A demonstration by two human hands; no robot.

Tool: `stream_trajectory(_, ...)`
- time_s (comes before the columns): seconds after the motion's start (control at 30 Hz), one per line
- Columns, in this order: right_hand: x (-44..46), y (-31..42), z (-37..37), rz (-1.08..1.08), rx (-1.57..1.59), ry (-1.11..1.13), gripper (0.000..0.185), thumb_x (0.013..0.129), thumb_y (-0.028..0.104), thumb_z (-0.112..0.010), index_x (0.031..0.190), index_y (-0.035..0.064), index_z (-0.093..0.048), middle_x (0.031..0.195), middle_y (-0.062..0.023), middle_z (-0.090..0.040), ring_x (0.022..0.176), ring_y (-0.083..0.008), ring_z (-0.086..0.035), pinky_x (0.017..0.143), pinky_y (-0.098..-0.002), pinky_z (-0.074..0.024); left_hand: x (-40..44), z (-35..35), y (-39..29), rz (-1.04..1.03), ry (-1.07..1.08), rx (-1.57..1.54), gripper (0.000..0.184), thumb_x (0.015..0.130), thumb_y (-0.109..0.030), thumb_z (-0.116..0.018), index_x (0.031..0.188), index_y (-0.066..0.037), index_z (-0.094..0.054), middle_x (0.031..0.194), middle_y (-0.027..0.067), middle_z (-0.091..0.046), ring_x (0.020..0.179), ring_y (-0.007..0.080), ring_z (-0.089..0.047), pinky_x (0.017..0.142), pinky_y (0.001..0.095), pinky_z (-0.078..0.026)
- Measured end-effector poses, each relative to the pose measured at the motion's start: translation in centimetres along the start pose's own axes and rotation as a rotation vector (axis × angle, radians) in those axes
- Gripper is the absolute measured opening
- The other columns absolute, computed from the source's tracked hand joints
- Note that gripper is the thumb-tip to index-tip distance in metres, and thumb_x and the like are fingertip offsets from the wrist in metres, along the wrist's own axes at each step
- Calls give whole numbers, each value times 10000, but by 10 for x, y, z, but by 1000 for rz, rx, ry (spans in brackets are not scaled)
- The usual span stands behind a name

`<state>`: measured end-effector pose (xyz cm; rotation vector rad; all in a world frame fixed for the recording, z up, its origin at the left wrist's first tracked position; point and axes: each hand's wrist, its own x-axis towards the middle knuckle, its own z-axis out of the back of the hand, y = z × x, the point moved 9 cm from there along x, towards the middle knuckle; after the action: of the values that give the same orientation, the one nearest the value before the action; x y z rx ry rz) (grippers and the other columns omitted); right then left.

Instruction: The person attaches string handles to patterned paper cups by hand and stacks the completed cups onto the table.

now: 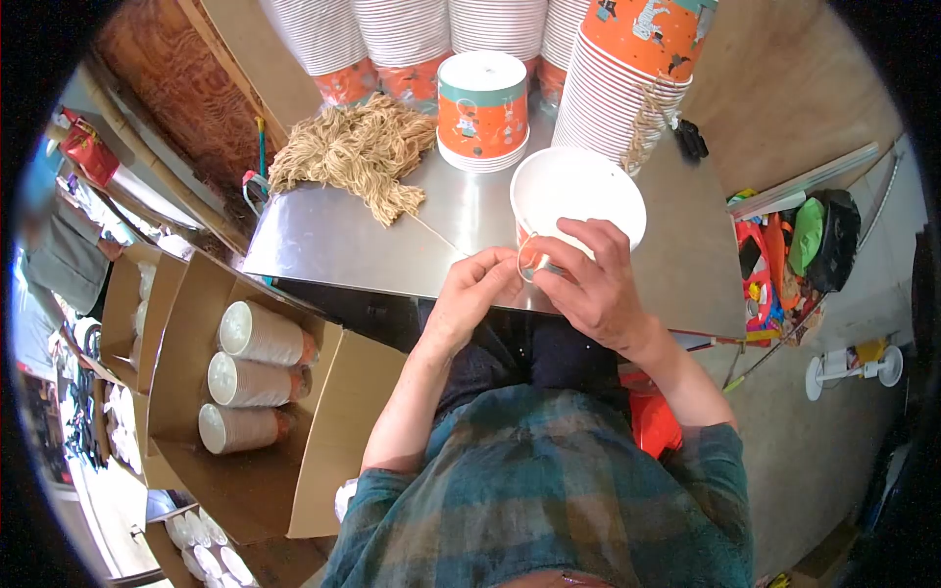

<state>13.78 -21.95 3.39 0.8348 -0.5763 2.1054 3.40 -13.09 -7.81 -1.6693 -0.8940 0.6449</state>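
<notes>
A white-lined paper bucket (578, 196) with an orange outside stands at the table's near edge, its open mouth facing up toward me. My left hand (480, 286) is closed in a pinch on a thin strand of twine (438, 235) that trails from the tan bundle of twine (353, 152). Right in front of the bucket, my right hand (598, 279) has thumb and forefinger closed around a small loop of twine at the bucket's near side; its other fingers are bent and raised. The fingertips partly hide the loop.
Behind stand a short stack of orange-and-green buckets (482, 113), a tall leaning stack (627, 88) with twine hanging on it, and wrapped stacks (402, 39). A cardboard box (323, 431) at left holds wrapped bucket stacks. Colourful bags (784, 245) lie right. Another person (64, 255) stands far left.
</notes>
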Motion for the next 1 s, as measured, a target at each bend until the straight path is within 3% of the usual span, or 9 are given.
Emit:
stream_trajectory(0.2, -4, -2, 0, 4, -45, 4, 203, 802, 137, -730, 996, 116, -675, 1265, -30, -617, 1276, -269, -513, 1043, -486, -406, -2, -5, -5, -3, 9, 4, 232, 1022, -246, -646, 1060, -20, -680, 844, -43, -607, 797, 44, -546, 737, 217, -453)
stream_trajectory(0.3, 2, -8, 7, -41, -10, -15, 216, 794, 122, -729, 1005, 103, -684, 1265, -48, -614, 1276, -292, -510, 1034, -486, -408, -4, 0, -6, -63, -66, 169, 156, 988, -161, -673, 1045, -16, -689, 835, 0, -641, 775, 92, -574, 691, 239, -451)
stream_trajectory(0.37, 11, -14, 13, -89, 34, -40, 228, 789, 113, -728, 1013, 96, -689, 1263, -57, -612, 1275, -306, -508, 1028, -485, -409, -17, -4, -45, -475, -282, 835, 137, 905, -72, -738, 1023, -23, -689, 819, 44, -642, 756, 164, -594, 678, 283, -474)
stream_trajectory(0.4, 17, -17, 14, -117, 69, -45, 235, 787, 103, -724, 1020, 94, -693, 1259, -64, -612, 1268, -318, -510, 1022, -481, -411, -15, -5, -44, -476, -279, 836, 137, 905, -72, -738, 1023, -23, -689, 819, 44, -642, 756, 164, -594, 678, 283, -474)
stream_trajectory(0.47, 30, -25, 9, -126, 125, -27, 248, 783, 88, -719, 1031, 96, -708, 1261, -76, -613, 1293, -334, -500, 1017, -474, -415, -37, -23, -71, -936, -422, 1121, 219, 806, -16, -791, 1002, -43, -696, 831, 72, -634, 754, 224, -599, 683, 330, -489)
stream_trajectory(0.5, 36, -33, 4, -129, 123, -31, 248, 783, 88, -719, 1031, 96, -708, 1261, -76, -613, 1293, -334, -500, 1017, -474, -415, -36, -23, -71, -939, -418, 1123, 219, 806, -16, -791, 1002, -43, -696, 831, 72, -634, 754, 224, -599, 683, 330, -489)
stream_trajectory(0.6, 52, -42, -32, -17, 295, 203, 262, 825, 90, -676, 1073, 146, -739, 1318, -85, -593, 1389, -336, -436, 1047, -504, -404, -49, -40, -74, -1242, -403, 1268, 354, 705, -2, -778, 1051, -21, -709, 900, 65, -625, 761, 224, -594, 665, 358, -479)
stream_trajectory(0.83, 58, -40, -77, 211, 553, 588, 272, 829, 115, -668, 1084, 163, -751, 1454, -124, -527, 1456, -377, -362, 1133, -523, -315, -52, -39, -65, -1361, -353, 1356, 402, 677, -27, -740, 1079, -20, -729, 952, 52, -618, 782, 200, -586, 683, 345, -501)
stream_trajectory(1.0, 57, -41, -77, 188, 567, 705, 81, 872, 134, -647, 913, 129, -717, 1433, -132, -549, 1472, -368, -344, 1162, -525, -280, -53, -35, -64, -1341, -385, 1346, 424, 683, -27, -743, 1108, -25, -732, 959, 48, -615, 784, 199, -583, 682, 344, -498)
